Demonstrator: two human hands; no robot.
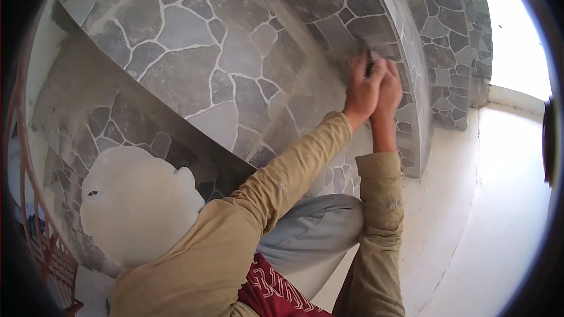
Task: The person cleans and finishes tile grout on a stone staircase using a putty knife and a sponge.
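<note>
My left hand [361, 91] and my right hand [389, 87] are pressed together against a grey stone-patterned wall [411, 91] at the upper right. Their fingers close around a small dark tool [370, 63]; its kind is blurred and mostly hidden by the fingers. The tool's tip meets the inner corner where the curved riser joins a broad stone-patterned surface [194, 76]. Pale joint lines run between the irregular grey stones. Both forearms wear tan sleeves, and the right cuff is folded back.
A bent knee in grey trousers [320, 220] is below the arms. On the left is a large pale rounded shape [138, 205] I cannot identify. A reddish-brown metal railing [50, 252] runs along the left edge. At the right lies a pale floor [452, 217].
</note>
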